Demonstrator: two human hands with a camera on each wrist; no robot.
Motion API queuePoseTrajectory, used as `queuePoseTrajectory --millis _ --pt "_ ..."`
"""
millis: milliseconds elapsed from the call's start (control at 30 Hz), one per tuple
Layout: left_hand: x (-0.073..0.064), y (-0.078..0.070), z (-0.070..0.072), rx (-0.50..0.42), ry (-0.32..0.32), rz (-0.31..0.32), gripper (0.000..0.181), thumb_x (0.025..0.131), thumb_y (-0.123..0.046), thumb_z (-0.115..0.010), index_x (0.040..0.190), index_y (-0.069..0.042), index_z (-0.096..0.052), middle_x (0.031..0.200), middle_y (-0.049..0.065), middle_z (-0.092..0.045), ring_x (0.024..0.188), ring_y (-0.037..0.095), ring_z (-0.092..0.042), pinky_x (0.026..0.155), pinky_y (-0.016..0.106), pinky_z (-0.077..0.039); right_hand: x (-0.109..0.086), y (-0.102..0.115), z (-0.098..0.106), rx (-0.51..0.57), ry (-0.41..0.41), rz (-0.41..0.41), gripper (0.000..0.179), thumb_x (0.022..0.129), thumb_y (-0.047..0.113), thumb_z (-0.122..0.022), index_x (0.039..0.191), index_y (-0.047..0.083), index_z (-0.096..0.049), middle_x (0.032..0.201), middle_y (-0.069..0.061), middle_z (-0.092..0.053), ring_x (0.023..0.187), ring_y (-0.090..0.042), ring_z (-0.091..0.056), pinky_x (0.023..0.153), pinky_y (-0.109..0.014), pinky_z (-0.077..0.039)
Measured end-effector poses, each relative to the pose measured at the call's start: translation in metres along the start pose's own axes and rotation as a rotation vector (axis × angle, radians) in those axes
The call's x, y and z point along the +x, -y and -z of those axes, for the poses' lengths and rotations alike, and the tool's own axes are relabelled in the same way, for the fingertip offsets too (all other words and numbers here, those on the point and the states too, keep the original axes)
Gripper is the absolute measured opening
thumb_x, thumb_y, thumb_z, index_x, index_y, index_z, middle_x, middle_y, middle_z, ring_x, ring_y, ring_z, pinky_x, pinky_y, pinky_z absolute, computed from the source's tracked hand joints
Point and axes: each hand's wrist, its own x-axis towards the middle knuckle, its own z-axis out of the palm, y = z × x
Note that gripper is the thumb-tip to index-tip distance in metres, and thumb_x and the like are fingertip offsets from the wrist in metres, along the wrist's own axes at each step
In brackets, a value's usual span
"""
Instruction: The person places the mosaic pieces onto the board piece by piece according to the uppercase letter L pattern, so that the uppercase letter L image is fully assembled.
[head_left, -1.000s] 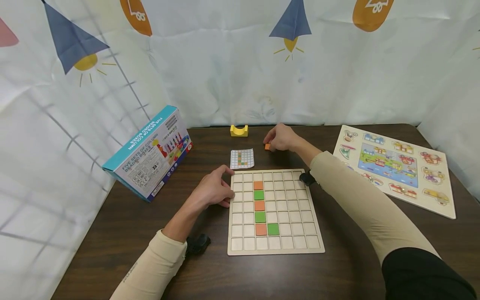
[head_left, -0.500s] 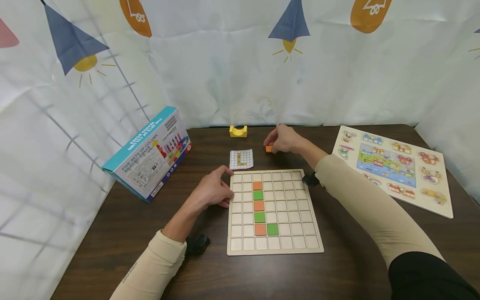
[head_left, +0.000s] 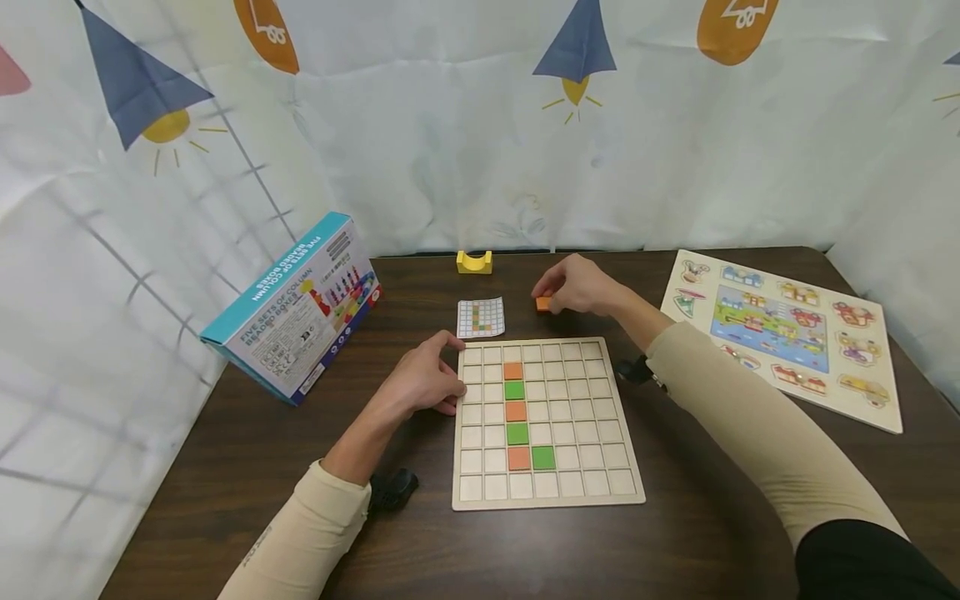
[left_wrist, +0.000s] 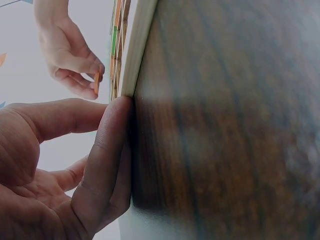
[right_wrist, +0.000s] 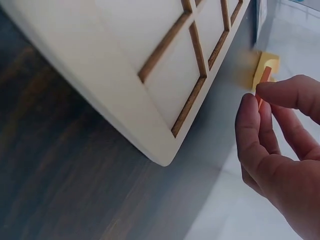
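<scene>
A wooden grid board [head_left: 592,492] lies flat on the table, with a column of alternating orange and green tiles and one green tile [head_left: 543,457] beside the lowest orange one. My left hand [head_left: 422,379] touches the board's left edge; the left wrist view shows its fingertips right against the pale side of the board. Beyond the board's far edge, my right hand [head_left: 577,285] pinches a small orange tile [right_wrist: 265,75] between thumb and fingers. In the left wrist view that tile [left_wrist: 96,82] appears edge-on. A small card [head_left: 480,310] printed with a coloured grid lies behind the board.
A yellow block with a curved notch [head_left: 474,264] stands at the table's back edge. To the left, a blue and white box [head_left: 300,308] leans at an angle. On the right lies a picture puzzle board [head_left: 847,392], close to my right sleeve [head_left: 735,417].
My right hand has moved a little to the right and nearer the board, carrying the orange tile. My left hand keeps its place at the board's edge.
</scene>
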Motion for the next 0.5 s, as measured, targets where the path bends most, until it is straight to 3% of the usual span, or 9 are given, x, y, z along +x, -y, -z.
queuePoseTrajectory --millis 500 --pt "0.001 0.000 0.000 0.000 -0.002 -0.005 0.066 0.086 0.003 -0.073 0.145 -0.015 -0.049 0.097 0.017 -0.066 0.069 0.023 -0.071 0.060 0.035 -0.066 -0.027 -0.001 -0.001 0.005 0.024 0.043 0.036 0.084 -0.007 -0.071 0.119 0.003 -0.076 0.114 -0.013 -0.072 0.103 -0.027 -0.062 0.082 -0.033 -0.057"
